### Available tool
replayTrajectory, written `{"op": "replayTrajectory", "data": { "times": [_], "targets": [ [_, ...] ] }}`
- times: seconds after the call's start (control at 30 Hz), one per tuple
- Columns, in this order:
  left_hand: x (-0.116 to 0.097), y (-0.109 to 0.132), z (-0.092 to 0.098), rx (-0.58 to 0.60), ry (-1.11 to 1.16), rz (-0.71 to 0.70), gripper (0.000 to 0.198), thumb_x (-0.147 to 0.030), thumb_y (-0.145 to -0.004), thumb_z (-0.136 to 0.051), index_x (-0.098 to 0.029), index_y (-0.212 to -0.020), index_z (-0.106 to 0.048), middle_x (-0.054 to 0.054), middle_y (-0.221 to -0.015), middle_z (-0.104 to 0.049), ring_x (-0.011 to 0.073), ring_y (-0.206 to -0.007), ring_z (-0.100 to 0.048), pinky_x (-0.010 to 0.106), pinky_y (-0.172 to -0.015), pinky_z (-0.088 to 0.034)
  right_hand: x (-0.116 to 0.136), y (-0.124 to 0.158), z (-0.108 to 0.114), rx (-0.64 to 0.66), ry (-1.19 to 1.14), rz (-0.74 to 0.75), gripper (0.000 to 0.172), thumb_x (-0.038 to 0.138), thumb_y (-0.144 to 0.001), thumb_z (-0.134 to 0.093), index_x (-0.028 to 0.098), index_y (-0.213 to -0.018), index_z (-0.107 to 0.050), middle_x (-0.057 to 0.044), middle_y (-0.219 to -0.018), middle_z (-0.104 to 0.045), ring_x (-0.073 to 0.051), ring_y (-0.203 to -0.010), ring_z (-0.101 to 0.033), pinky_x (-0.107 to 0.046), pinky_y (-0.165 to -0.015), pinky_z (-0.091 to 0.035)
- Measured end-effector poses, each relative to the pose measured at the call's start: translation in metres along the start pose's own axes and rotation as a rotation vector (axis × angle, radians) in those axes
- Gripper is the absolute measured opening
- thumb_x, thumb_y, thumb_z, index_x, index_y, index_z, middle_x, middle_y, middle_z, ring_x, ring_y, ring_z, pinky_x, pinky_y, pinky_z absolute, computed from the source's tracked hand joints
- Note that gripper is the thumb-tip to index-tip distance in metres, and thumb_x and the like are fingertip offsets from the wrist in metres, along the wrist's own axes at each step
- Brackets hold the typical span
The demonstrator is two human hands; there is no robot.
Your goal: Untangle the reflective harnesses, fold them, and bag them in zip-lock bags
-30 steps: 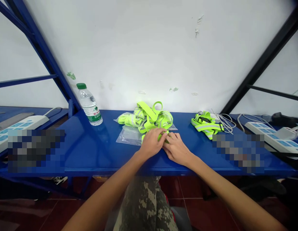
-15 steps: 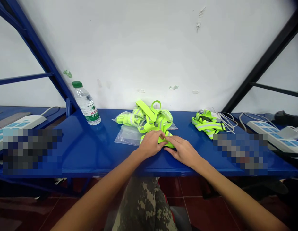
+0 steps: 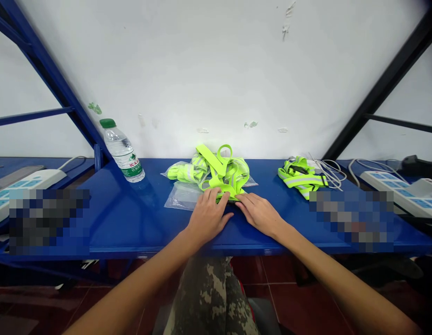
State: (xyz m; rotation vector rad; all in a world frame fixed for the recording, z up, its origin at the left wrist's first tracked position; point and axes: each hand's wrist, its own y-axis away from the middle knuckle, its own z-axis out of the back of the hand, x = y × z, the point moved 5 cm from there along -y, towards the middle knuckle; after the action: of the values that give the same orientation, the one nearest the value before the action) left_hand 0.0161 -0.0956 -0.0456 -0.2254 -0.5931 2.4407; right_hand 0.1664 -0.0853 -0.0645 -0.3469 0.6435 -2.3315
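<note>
Resting open on a neon reflective vest [image 3: 224,174], the left hand [image 3: 208,217] and right hand [image 3: 259,215] grip nothing firmly. The vest overlaps clear plastic bags [image 3: 181,197], one holding neon fabric; open blue metal shelf [image 3: 142,218] spreads to both sides.

White plaster wall [image 3: 216,70] shows chipped patches, upper right and mid-frame. Blue steel rack upright [image 3: 51,79] stands upper left, black steel upright [image 3: 386,79] upper right. Blue metal bench top [image 3: 149,223] spans mid-frame; red-brown floor tiles [image 3: 306,307] lie lower right.

Tangled neon-yellow reflective safety vest [image 3: 224,168]
</note>
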Motion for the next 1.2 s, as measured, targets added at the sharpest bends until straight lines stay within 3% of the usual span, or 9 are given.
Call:
{"op": "replayTrajectory", "data": {
  "times": [0.17,0.37,0.47,0.6,0.77,0.83,0.93,1.07,1.2],
  "targets": [
    [0.004,-0.011,-0.014,0.061,0.046,-0.031,0.04,-0.038,-0.101,-0.041,-0.012,-0.13,-0.05,0.014,-0.117,-0.061,0.0267,-0.111,-0.055,0.042,-0.098,-0.045,-0.005,-0.002,0.001,-0.055,-0.264,-0.103,0.026,0.026,-0.103,-0.035,0.017,-0.114,-0.057,-0.011,-0.103,-0.072,-0.023,-0.092,-0.069,-0.035,-0.081,-0.053],
    [0.01,-0.024,-0.017,0.072,0.219,-0.048,0.041,-0.041,-0.104,-0.026,-0.016,-0.098,-0.059,0.008,-0.097,-0.066,0.0213,-0.096,-0.06,0.035,-0.087,-0.045,-0.009,-0.003,0.002,-0.059,-0.387,-0.238,0.02,0.028,-0.103,-0.035,0.021,-0.096,-0.053,-0.006,-0.09,-0.066,-0.02,-0.083,-0.064,-0.032,-0.075,-0.048],
    [0.012,-0.029,-0.02,0.058,0.262,0.022,0.046,-0.042,-0.105,-0.024,-0.017,-0.086,-0.059,0.006,-0.084,-0.066,0.0196,-0.085,-0.059,0.033,-0.078,-0.043,-0.009,-0.005,0.0,-0.079,-0.334,-0.232,0.023,0.027,-0.103,-0.033,0.021,-0.09,-0.05,-0.006,-0.086,-0.062,-0.019,-0.08,-0.059,-0.031,-0.074,-0.047],
    [0.015,-0.035,-0.025,0.05,0.294,0.118,0.052,-0.042,-0.104,-0.024,-0.018,-0.072,-0.058,0.004,-0.072,-0.064,0.0183,-0.073,-0.056,0.031,-0.07,-0.038,-0.006,-0.01,-0.004,-0.049,-0.068,-0.15,0.027,0.025,-0.103,-0.03,0.019,-0.086,-0.05,-0.009,-0.083,-0.06,-0.023,-0.081,-0.054,-0.036,-0.074,-0.045],
    [0.023,-0.041,-0.033,0.101,0.485,0.193,0.05,-0.042,-0.103,-0.029,-0.018,-0.084,-0.068,0.005,-0.079,-0.07,0.0177,-0.074,-0.061,0.029,-0.07,-0.041,0.0,-0.008,0.006,-0.124,0.046,-0.064,0.024,0.025,-0.101,-0.038,0.015,-0.098,-0.06,-0.013,-0.101,-0.064,-0.025,-0.093,-0.056,-0.04,-0.084,-0.049],
    [0.026,-0.042,-0.035,0.103,0.566,0.213,0.045,-0.041,-0.103,-0.031,-0.018,-0.095,-0.07,0.005,-0.09,-0.073,0.0186,-0.083,-0.065,0.029,-0.076,-0.044,0.005,-0.004,0.012,-0.15,0.052,0.008,0.022,0.027,-0.099,-0.045,0.013,-0.106,-0.061,-0.015,-0.113,-0.064,-0.027,-0.104,-0.055,-0.043,-0.092,-0.049],
    [0.028,-0.043,-0.037,0.054,0.621,0.211,0.034,-0.032,-0.101,-0.037,-0.019,-0.11,-0.067,0.006,-0.111,-0.071,0.0198,-0.102,-0.064,0.03,-0.09,-0.044,0.01,0.003,0.014,-0.087,0.055,0.108,0.036,0.042,-0.093,-0.057,0.012,-0.112,-0.062,-0.016,-0.118,-0.063,-0.031,-0.111,-0.054,-0.048,-0.096,-0.05],
    [0.026,-0.043,-0.039,0.023,0.467,0.268,0.032,-0.022,-0.096,-0.044,-0.023,-0.122,-0.062,0.008,-0.109,-0.066,0.024,-0.106,-0.058,0.039,-0.092,-0.043,0.006,0.006,0.011,-0.014,0.051,0.145,0.037,0.034,-0.093,-0.058,0.009,-0.121,-0.061,-0.017,-0.12,-0.063,-0.031,-0.113,-0.055,-0.047,-0.098,-0.051],
    [0.021,-0.043,-0.034,-0.02,0.231,0.341,0.026,-0.021,-0.089,-0.055,-0.028,-0.112,-0.065,0.006,-0.102,-0.066,0.0278,-0.101,-0.054,0.043,-0.085,-0.038,0.002,0.002,0.005,0.044,0.059,0.14,0.031,0.022,-0.093,-0.054,0.008,-0.12,-0.061,-0.017,-0.118,-0.065,-0.029,-0.112,-0.059,-0.045,-0.097,-0.053]
  ]
}}
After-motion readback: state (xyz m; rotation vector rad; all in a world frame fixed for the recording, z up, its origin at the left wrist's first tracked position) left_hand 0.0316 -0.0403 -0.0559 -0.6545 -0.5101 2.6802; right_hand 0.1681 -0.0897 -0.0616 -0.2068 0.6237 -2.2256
